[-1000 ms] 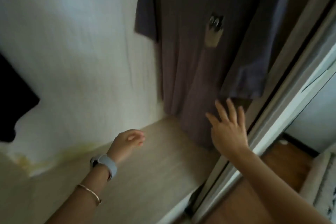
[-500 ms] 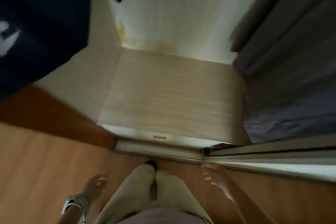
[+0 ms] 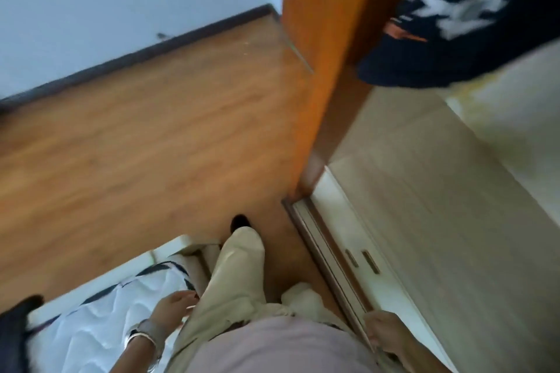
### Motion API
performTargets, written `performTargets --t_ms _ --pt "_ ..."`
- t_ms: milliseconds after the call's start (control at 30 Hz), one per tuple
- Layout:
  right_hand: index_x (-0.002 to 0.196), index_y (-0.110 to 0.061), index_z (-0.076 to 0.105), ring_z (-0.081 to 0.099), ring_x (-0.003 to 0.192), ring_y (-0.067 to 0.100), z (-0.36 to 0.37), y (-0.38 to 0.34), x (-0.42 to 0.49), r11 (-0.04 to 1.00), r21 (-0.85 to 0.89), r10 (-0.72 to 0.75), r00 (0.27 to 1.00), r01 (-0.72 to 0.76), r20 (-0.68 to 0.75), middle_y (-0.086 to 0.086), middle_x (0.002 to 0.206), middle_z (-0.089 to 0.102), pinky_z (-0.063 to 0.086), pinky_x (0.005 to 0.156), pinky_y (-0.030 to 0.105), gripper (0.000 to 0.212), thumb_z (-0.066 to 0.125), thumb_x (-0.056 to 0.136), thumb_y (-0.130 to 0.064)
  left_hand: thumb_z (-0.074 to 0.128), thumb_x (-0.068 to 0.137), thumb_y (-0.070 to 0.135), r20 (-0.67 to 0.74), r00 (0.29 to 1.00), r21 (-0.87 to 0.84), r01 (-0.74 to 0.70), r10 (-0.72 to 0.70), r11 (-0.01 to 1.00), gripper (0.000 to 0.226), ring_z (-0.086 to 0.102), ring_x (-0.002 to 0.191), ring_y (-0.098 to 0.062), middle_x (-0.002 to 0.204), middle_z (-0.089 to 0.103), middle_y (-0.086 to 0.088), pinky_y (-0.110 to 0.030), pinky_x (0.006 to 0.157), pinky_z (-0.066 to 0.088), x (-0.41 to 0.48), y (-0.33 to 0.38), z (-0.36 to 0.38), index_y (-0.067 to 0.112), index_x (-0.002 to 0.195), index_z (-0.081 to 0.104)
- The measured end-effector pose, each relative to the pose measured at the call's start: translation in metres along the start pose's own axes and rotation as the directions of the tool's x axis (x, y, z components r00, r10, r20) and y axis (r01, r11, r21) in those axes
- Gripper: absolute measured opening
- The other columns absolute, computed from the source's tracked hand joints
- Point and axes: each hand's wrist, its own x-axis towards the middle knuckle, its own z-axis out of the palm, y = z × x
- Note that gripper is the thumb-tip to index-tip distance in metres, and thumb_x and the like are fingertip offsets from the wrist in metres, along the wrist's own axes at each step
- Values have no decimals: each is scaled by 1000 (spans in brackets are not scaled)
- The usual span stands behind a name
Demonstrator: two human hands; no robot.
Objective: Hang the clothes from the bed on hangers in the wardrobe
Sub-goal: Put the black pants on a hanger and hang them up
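Orange-brown wooden plank floor (image 3: 145, 130), the landmark, fills the left and centre. Right of it, the pale wood-grain wardrobe base (image 3: 424, 221) runs lengthwise from lower centre toward upper right, bounded by an orange-brown upright side panel (image 3: 306, 70). One dark navy printed garment (image 3: 454, 24) hangs inside the wardrobe, above the base, hem pointing down-left. One white-quilted bed corner (image 3: 115, 306) sits at the floor's lower-left edge; one dark item (image 3: 15, 315) lies on it, too blurred to identify. Two hands: left hand (image 3: 172, 309), fingers loosely spread, holding nothing; right hand (image 3: 388, 333), by the wardrobe's sliding-door track (image 3: 330, 254), grip not discernible.
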Motion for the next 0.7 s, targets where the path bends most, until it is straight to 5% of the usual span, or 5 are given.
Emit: performTargets --t_ms 167,233,367,500,700 --pt "59 -12 58 49 51 14 18 -125 18 985 -116 -132 991 127 -35 4 57 54 37 44 16 31 53 89 -10 45 90 -8 -65 998 -251 -25 9 968 11 44 60 -21 59 56 -6 -27 56 33 32 40 -38 -5 86 55" --pt "59 -14 59 49 55 15 33 -181 21 965 -179 -196 981 191 -12 4 59 56 36 53 22 31 52 90 -14 45 91 -5 -67 998 -290 -32 13 956 12 46 60 -20 64 55 -7 -26 56 34 44 62 -57 -1 86 55" --pt "98 -5 64 51 71 18 67 -302 12 911 -259 -309 947 322 91 8 79 59 37 63 26 24 45 95 -20 40 95 2 -84 996 -401 -45 12 915 13 52 58 -21 75 53 -12 -14 40 41 68 105 -100 1 100 53" --pt "97 -14 60 56 82 21 89 -400 5 855 -244 -436 889 458 141 7 84 62 46 71 29 12 48 94 -15 41 96 10 -89 995 -479 3 -53 878 30 50 102 -27 109 56 -14 -33 88 32 92 125 -128 -2 121 51" --pt "102 -12 62 55 90 19 99 -499 36 821 -414 -369 919 392 138 6 96 63 41 79 30 15 49 94 -16 47 94 17 -71 980 -633 100 -185 768 16 50 121 -33 130 55 -18 -42 106 30 116 158 -141 5 105 52"
